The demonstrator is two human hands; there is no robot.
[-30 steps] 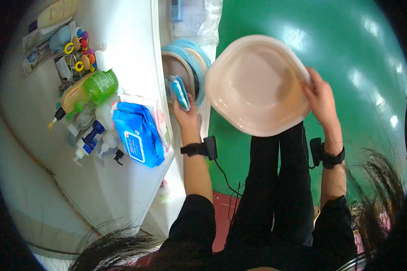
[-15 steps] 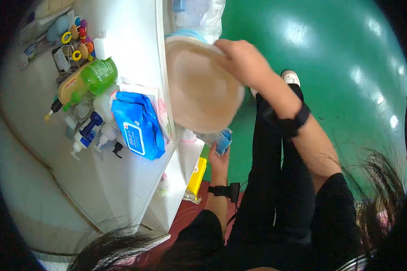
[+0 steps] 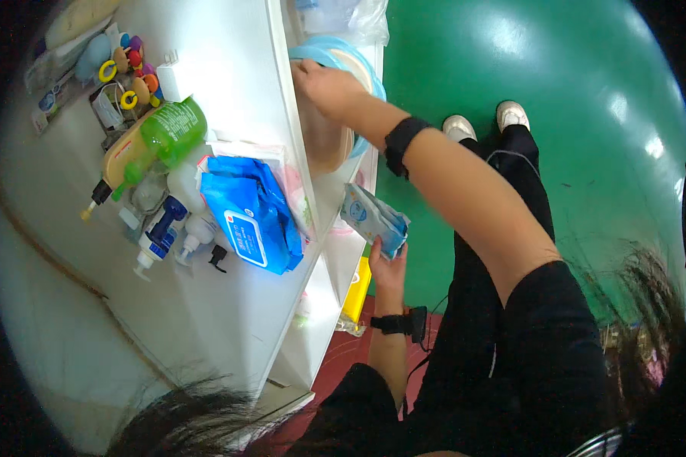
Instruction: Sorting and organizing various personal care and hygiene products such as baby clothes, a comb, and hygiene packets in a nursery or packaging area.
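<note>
My right hand point(image 3: 326, 87) is closed at the far rim of a pale beige plastic basin point(image 3: 324, 141). The basin sits on a shelf level below the white top, against a light-blue-rimmed basin point(image 3: 367, 76) that shows around its far and right edge. My fingertips are partly hidden at the shelf edge. Lower down, my left hand point(image 3: 389, 266) grips a small light-blue and grey soft pack point(image 3: 375, 218) by its near end, holding it tilted beside the shelf unit.
On the white shelf top point(image 3: 229, 335) lie a blue wipes pack point(image 3: 251, 221), a green pump bottle point(image 3: 174, 129), white pump bottles point(image 3: 160, 236) and colourful toys point(image 3: 133, 72). A yellow package point(image 3: 357, 293) is on a lower shelf. Clear plastic bags point(image 3: 351, 19) lie beyond the basins.
The beige basin has moved from in front of the shelf down onto it, beside the blue-rimmed basin. My right hand went left with it. My left hand's pack has come further into view.
</note>
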